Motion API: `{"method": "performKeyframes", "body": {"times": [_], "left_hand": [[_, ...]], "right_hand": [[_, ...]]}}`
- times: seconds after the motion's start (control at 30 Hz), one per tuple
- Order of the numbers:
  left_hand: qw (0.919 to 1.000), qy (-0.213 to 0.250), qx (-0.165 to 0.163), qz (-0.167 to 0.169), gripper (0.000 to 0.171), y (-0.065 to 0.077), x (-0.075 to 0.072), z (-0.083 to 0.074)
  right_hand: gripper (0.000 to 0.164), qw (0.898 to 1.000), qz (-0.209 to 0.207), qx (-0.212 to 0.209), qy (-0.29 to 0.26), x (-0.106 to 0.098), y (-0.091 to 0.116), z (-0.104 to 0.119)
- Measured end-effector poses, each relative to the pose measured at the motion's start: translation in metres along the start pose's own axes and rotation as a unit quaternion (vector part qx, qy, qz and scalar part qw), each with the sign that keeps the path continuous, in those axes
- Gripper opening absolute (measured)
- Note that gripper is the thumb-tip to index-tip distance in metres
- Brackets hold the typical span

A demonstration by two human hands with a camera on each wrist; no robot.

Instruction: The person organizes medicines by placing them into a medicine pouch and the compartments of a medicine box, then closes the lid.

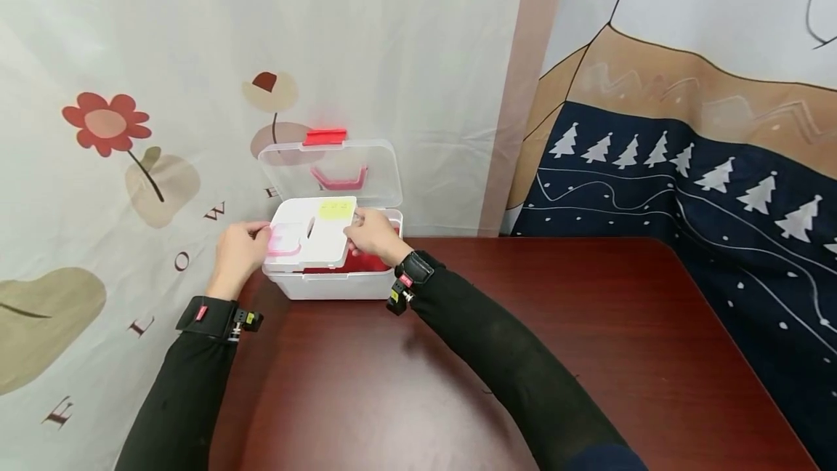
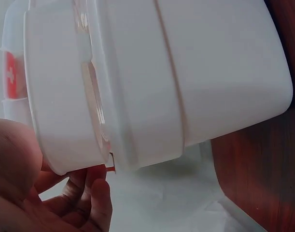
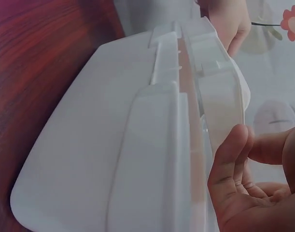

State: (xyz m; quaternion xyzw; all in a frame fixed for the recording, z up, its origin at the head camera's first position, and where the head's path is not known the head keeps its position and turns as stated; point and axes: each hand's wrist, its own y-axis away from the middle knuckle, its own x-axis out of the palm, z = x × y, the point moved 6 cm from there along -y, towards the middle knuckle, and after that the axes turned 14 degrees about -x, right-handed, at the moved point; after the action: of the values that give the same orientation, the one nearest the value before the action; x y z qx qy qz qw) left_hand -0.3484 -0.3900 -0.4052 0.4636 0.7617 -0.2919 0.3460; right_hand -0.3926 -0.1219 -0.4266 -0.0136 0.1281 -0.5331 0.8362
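Observation:
A white plastic box (image 1: 333, 287) stands on the table with its clear lid (image 1: 381, 174) swung up behind it. Over its left part sits a shallow white tray (image 1: 320, 254) with a yellow label (image 1: 336, 209), raised and slightly tilted. My left hand (image 1: 240, 256) pinches the tray's left end. At the opposite end, my right hand (image 1: 378, 235) grips the edge between thumb and fingers. Something red (image 1: 363, 264) shows inside the box beside the tray. Both wrist views show a gap between tray (image 3: 222, 84) and box rim.
The lid carries a red latch (image 1: 325, 137) and a pink handle (image 1: 343, 182). A flower-printed curtain (image 1: 445, 93) hangs close behind and left of the box. Brown tabletop (image 1: 523, 296) extends to the right, with a dark blue tree-patterned cloth (image 1: 719, 238) beyond its edge.

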Motion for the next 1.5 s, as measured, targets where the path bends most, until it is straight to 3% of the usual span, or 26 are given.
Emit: {"method": "performKeyframes", "body": {"times": [0.3,0.53,0.73,0.9,1.03,1.2,1.37,1.47,1.5], "left_hand": [[0.9999,-0.001,-0.002,0.014,0.042,-0.004,0.016,0.005],[0.9995,-0.009,-0.002,0.03,0.042,-0.001,0.017,0.007],[0.9992,-0.017,-0.009,0.034,0.041,0.0,0.021,0.015],[0.9988,-0.011,-0.023,0.042,0.043,-0.004,0.023,0.021],[0.997,-0.006,-0.03,0.071,0.049,-0.009,0.023,0.027],[0.9837,0.048,-0.059,0.163,0.057,-0.016,0.025,0.033],[0.966,0.092,-0.051,0.236,0.06,-0.028,0.032,0.028],[0.9544,0.116,-0.043,0.272,0.068,-0.036,0.036,0.024],[0.9498,0.127,-0.042,0.283,0.071,-0.039,0.038,0.022]], "right_hand": [[0.048,0.999,-0.002,-0.015,0.047,-0.004,0.001,-0.007],[0.009,0.997,0.002,0.006,0.076,-0.002,0.003,-0.012],[0.009,0.995,0.014,0.025,0.091,0.002,0.005,-0.02],[0.011,0.993,0.023,0.009,0.118,0.002,0.005,-0.021],[0.019,0.993,0.019,-0.018,0.117,-0.005,0.005,-0.017],[0.035,0.984,-0.059,-0.069,0.156,-0.028,0.005,-0.008],[0.032,0.957,-0.177,-0.083,0.214,-0.059,0.009,-0.01],[0.043,0.953,-0.193,-0.069,0.225,-0.07,0.006,-0.022],[0.049,0.953,-0.187,-0.075,0.225,-0.073,-0.004,-0.039]]}}
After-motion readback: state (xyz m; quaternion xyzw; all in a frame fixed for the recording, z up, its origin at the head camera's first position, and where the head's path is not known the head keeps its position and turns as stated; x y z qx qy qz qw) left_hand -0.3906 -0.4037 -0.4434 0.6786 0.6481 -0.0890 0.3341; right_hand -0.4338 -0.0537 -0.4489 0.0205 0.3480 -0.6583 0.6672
